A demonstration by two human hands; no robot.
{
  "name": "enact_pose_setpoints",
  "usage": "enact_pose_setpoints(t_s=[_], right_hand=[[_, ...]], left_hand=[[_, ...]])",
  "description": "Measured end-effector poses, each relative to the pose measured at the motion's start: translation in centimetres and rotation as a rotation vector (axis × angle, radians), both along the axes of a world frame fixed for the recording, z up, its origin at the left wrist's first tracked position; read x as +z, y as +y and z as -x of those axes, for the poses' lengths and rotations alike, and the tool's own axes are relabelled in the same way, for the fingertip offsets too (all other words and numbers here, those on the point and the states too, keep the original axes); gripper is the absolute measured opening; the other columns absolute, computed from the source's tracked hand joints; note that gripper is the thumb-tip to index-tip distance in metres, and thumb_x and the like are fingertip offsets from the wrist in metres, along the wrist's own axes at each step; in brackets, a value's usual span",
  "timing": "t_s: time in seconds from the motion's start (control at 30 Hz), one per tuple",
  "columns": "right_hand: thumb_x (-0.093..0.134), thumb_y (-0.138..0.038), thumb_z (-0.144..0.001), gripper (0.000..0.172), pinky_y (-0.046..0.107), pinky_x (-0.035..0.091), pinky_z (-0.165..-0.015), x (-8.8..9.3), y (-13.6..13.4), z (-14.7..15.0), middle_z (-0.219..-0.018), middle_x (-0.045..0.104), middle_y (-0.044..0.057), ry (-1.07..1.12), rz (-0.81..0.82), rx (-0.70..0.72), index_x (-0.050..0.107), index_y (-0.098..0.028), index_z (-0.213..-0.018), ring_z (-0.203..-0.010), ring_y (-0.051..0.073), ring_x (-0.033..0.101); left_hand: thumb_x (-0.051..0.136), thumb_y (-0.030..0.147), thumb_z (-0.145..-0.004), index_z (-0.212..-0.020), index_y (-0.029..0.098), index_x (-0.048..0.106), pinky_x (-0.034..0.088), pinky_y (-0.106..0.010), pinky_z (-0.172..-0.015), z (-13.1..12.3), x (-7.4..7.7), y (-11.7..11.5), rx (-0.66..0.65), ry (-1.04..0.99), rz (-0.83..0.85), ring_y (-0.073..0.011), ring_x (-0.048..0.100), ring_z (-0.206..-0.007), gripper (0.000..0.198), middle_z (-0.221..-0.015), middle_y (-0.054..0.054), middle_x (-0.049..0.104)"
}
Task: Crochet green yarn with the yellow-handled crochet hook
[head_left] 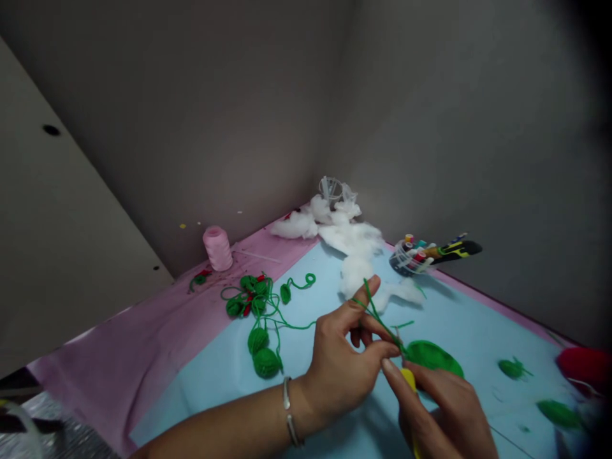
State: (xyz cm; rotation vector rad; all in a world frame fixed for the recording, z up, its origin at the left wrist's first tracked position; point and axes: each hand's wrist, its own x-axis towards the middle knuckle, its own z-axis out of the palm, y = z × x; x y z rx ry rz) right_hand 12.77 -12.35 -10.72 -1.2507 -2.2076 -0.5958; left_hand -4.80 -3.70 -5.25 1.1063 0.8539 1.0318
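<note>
My left hand has green yarn looped over its raised index finger, with thumb and fingers pinching the strand. My right hand grips a yellow-handled tool, which looks like a crochet hook, its tip at the left fingertips. What lies between the two pinches is small and partly hidden by the fingers. Just behind my right hand is a flat green oval piece. Green yarn balls with tangled strands lie left of my left hand on the blue mat.
White stuffing is heaped toward the back corner. A pink thread spool stands on the pink cloth at left. At right are a basket of thread and tools, small green pieces and a red item. Grey walls enclose the back.
</note>
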Motion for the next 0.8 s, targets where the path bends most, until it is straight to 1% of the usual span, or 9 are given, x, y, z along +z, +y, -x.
enact_pose_setpoints(t_s=[0.13, 0.27, 0.37, 0.47, 0.57, 0.63, 0.7, 0.8], right_hand=[[0.06, -0.005, -0.087, 0.054, 0.03, 0.054, -0.08, 0.6, 0.4, 0.2, -0.096, 0.072, 0.008, -0.03, -0.078, 0.042, 0.059, -0.023, -0.138, -0.085, 0.019, 0.07], [0.058, 0.003, -0.085, 0.069, 0.03, 0.053, -0.085, 1.3, 0.5, 1.4, -0.097, 0.069, 0.01, -0.023, -0.152, 0.006, 0.048, -0.02, -0.149, -0.089, 0.02, 0.067], [0.055, 0.004, -0.088, 0.072, 0.032, 0.051, -0.09, 1.1, 0.3, 2.4, -0.102, 0.067, 0.011, 0.071, -0.158, -0.031, 0.042, -0.023, -0.153, -0.094, 0.02, 0.065], [0.052, 0.004, -0.091, 0.073, 0.032, 0.05, -0.093, 0.6, 0.2, 3.0, -0.101, 0.066, 0.007, 0.188, -0.13, -0.09, 0.04, -0.032, -0.153, -0.095, 0.019, 0.065], [0.053, -0.003, -0.093, 0.067, 0.032, 0.05, -0.093, 0.4, 0.2, 3.2, -0.101, 0.067, 0.005, 0.26, -0.11, -0.065, 0.043, -0.034, -0.152, -0.096, 0.019, 0.066], [0.05, -0.006, -0.096, 0.061, 0.033, 0.051, -0.094, 0.5, 0.1, 3.3, -0.103, 0.067, 0.007, 0.305, -0.108, -0.042, 0.045, -0.032, -0.151, -0.097, 0.02, 0.067], [0.048, -0.007, -0.096, 0.059, 0.032, 0.051, -0.093, 0.8, -0.1, 3.7, -0.103, 0.066, 0.007, 0.36, -0.085, -0.041, 0.048, -0.031, -0.15, -0.096, 0.02, 0.067], [0.051, -0.004, -0.095, 0.059, 0.025, 0.051, -0.085, 1.4, -0.4, 4.5, -0.108, 0.064, 0.007, 0.465, -0.006, -0.047, 0.052, -0.034, -0.146, -0.095, 0.017, 0.065]], left_hand=[[0.077, 0.013, -0.064, -0.142, 0.023, 0.056, 0.044, -0.026, -0.069, -0.2, -0.2, -0.3, 0.023, -0.037, 0.045, -0.0122, 0.057, -0.067, 0.082, -0.072, 0.003, 0.073], [0.078, 0.011, -0.061, -0.141, 0.022, 0.057, 0.044, -0.025, -0.068, -0.4, 0.1, -0.5, 0.047, -0.07, 0.079, -0.0123, 0.057, -0.066, 0.083, -0.07, 0.003, 0.073], [0.079, 0.01, -0.058, -0.144, 0.02, 0.053, 0.042, -0.024, -0.066, -0.4, 0.4, -0.4, 0.04, -0.108, 0.133, -0.0118, 0.058, -0.065, 0.09, -0.067, 0.003, 0.072], [0.084, 0.013, -0.053, -0.152, 0.014, 0.038, 0.043, -0.023, -0.063, -0.5, 0.4, -0.1, -0.068, -0.217, 0.271, -0.012, 0.06, -0.062, 0.109, -0.064, 0.005, 0.068], [0.09, 0.017, -0.047, -0.154, 0.006, 0.029, 0.046, -0.024, -0.062, -0.3, 0.2, 0.4, -0.192, -0.294, 0.364, -0.0115, 0.06, -0.058, 0.123, -0.062, 0.005, 0.067], [0.092, 0.018, -0.046, -0.152, 0.002, 0.028, 0.046, -0.023, -0.062, -0.1, -0.1, 0.7, -0.252, -0.306, 0.379, -0.0112, 0.06, -0.057, 0.126, -0.063, 0.003, 0.068], [0.093, 0.02, -0.045, -0.151, 0.001, 0.03, 0.045, -0.023, -0.062, 0.2, -0.3, 1.1, -0.305, -0.32, 0.399, -0.0112, 0.06, -0.057, 0.125, -0.064, 0.003, 0.068], [0.094, 0.019, -0.043, -0.146, 0.0, 0.038, 0.043, -0.022, -0.063, 0.7, -0.5, 1.6, -0.368, -0.314, 0.45, -0.0098, 0.059, -0.057, 0.119, -0.063, 0.004, 0.067]])
